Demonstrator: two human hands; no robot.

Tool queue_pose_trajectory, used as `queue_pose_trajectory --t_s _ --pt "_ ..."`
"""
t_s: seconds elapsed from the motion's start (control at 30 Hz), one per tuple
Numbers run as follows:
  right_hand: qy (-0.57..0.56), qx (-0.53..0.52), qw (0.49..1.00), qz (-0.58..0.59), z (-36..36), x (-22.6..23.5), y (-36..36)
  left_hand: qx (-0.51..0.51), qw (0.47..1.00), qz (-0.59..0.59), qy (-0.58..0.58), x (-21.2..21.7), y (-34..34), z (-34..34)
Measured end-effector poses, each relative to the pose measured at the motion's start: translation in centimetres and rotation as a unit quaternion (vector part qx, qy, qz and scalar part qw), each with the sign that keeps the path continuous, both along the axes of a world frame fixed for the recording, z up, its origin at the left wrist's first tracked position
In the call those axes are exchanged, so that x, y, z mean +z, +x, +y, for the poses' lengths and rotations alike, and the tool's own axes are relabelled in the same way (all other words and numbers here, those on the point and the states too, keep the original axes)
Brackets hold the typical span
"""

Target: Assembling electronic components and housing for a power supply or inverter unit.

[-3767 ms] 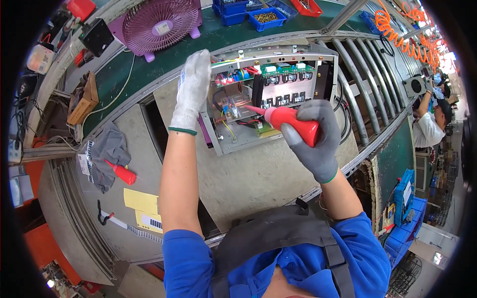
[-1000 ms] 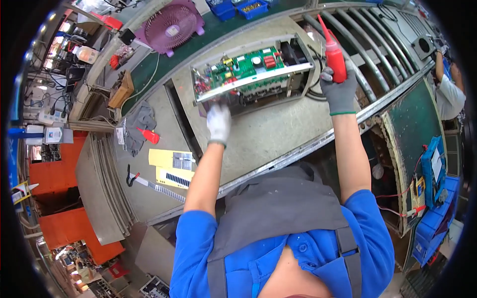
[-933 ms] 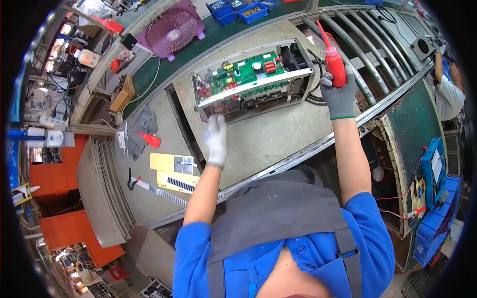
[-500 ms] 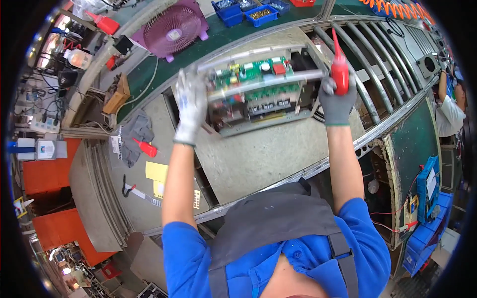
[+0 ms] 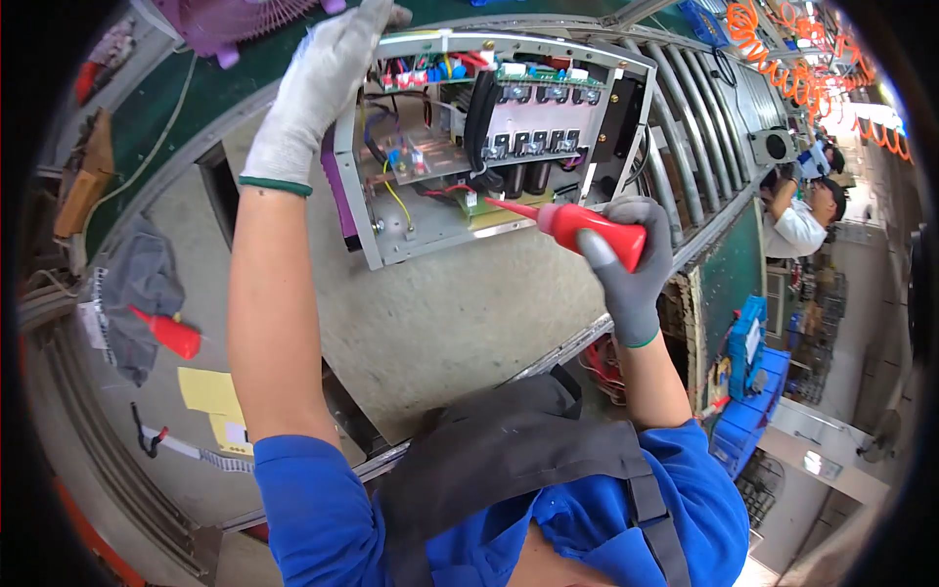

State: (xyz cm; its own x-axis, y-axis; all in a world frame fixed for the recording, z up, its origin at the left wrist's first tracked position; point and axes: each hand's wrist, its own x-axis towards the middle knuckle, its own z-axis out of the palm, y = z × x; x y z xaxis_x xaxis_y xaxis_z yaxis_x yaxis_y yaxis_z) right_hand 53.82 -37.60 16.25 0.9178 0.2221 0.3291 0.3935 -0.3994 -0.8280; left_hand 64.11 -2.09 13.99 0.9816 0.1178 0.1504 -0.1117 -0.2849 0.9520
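Observation:
An open metal chassis [image 5: 391, 249] with circuit boards and wiring inside stands tilted on the bench, its open side toward me. My left hand [image 5: 328, 78], in a white glove, grips its upper left corner; the fingertips lie partly beyond the edge. In my right hand [image 5: 641, 259], in a grey glove, is a red squeeze bottle [image 5: 597, 233] with a long thin nozzle. The nozzle points left, its tip at a small green-yellow board [image 5: 477, 203] low in the chassis. Whether tip and board touch, I cannot tell.
Metal rollers [image 5: 690, 147] run along the right. At left lie a grey cloth [image 5: 142, 284], a second red bottle [image 5: 174, 335] and yellow paper [image 5: 207, 389]. A purple fan [image 5: 210, 20] stands at the far left. Another person [image 5: 797, 220] sits at the far right.
The chassis has been tipped so its inside faces me. My left hand has moved up to its corner. The bottle has swung from upright to pointing left, into the chassis.

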Motion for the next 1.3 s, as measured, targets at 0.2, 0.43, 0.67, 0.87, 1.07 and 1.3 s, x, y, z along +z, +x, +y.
queue_pose_trajectory --t_s 0.2,0.43,0.67,0.87,1.07,1.3 --pt "-0.131 0.055 0.987 -0.081 2.9 0.0 0.2 0.050 0.993 -0.089 0.056 0.1 -0.4 0.0" --pt "-0.119 0.045 0.989 -0.080 3.1 -0.4 -0.3 0.053 0.996 -0.055 0.041 0.4 -0.5 0.2" --pt "-0.159 0.036 0.981 -0.103 3.7 0.0 -0.7 0.089 0.986 -0.084 0.112 1.1 -1.6 -0.2" --pt "-0.201 0.012 0.969 -0.143 4.2 0.1 -1.0 0.087 0.989 -0.048 0.112 0.5 -0.7 0.0" --pt "-0.166 0.002 0.981 -0.104 5.5 1.1 -1.0 0.114 0.974 -0.080 0.181 0.2 -0.3 -0.4" --pt "-0.408 0.121 0.866 -0.263 9.6 3.6 -1.1 0.119 0.971 -0.050 0.201 1.5 -1.4 -0.8"
